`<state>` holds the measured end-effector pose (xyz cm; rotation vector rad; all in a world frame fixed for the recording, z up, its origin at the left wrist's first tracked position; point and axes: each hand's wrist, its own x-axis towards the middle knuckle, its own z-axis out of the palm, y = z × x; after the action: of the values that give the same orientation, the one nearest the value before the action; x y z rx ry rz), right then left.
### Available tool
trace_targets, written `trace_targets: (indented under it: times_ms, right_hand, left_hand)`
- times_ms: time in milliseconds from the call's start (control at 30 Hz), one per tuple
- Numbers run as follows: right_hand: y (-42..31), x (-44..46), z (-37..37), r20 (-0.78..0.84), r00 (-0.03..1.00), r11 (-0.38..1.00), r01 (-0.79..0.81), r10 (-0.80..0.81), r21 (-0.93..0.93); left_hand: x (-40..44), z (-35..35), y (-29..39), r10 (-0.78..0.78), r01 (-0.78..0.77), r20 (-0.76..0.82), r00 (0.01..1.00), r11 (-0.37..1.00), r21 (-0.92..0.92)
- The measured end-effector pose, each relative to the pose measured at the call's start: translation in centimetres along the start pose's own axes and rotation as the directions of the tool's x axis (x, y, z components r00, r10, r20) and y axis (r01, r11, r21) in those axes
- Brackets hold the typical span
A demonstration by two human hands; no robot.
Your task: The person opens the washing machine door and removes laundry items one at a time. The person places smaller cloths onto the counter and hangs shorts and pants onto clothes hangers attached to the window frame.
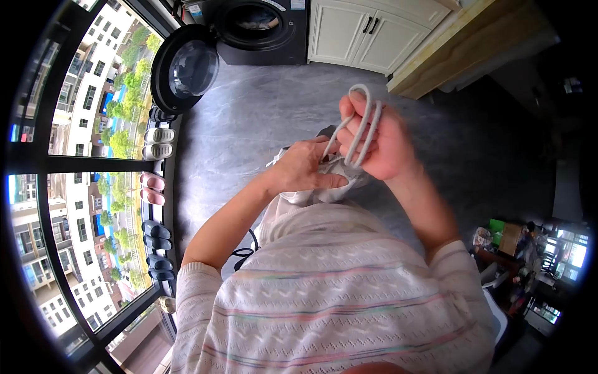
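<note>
A pale grey cord [372, 132] hangs in loops around the fingers of my right hand [387, 142], which is raised and curled, palm toward me. From the loops, one end of the cord runs down to my left hand [303, 166]. That hand is bent over a white item [336, 187] in front of my body, its thumb pointing right. Its fingertips meet the cord near the item's top, and its fingers partly hide what they hold. The two hands are close together but apart.
An open washing machine [258, 25] stands ahead, its round door [185, 68] swung left. White cabinets [367, 31] are beside it. Several pairs of shoes and slippers [157, 237] line the window at left. A cluttered area [517, 249] lies at right.
</note>
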<state>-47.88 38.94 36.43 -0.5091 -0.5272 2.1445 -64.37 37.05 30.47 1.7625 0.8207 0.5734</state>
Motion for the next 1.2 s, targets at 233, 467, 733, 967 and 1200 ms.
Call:
trace_targets:
  times_ms: [233,467,733,967,1200]
  right_hand:
    - [-0.9,0.3,0.0,0.015,0.999,0.993,0.032,-0.031,-0.111]
    - [-0.4,-1.0,0.9,0.054,0.992,0.987,-0.12,0.115,0.11]
    - [-1.9,0.0,4.7,0.01,0.998,0.997,-0.058,0.059,-0.042]
    - [-0.4,2.8,7.4,0.005,0.996,0.996,-0.09,0.09,0.02]
    - [0.1,6.9,8.2,0.588,0.749,0.286,0.516,0.307,-0.807]
  left_hand:
    - [1.2,0.7,-0.6,0.106,-0.108,0.024,0.994,0.987,0.122]
    - [1.6,2.1,-1.7,-0.131,0.132,0.015,0.991,0.981,-0.142]
    - [1.5,5.1,-6.2,-0.145,0.145,0.143,0.979,0.989,0.012]
    - [1.8,3.5,-8.3,0.048,-0.048,-0.039,0.998,0.999,0.008]
    - [1.6,0.4,-0.9,-0.057,0.058,0.044,0.997,0.998,-0.027]
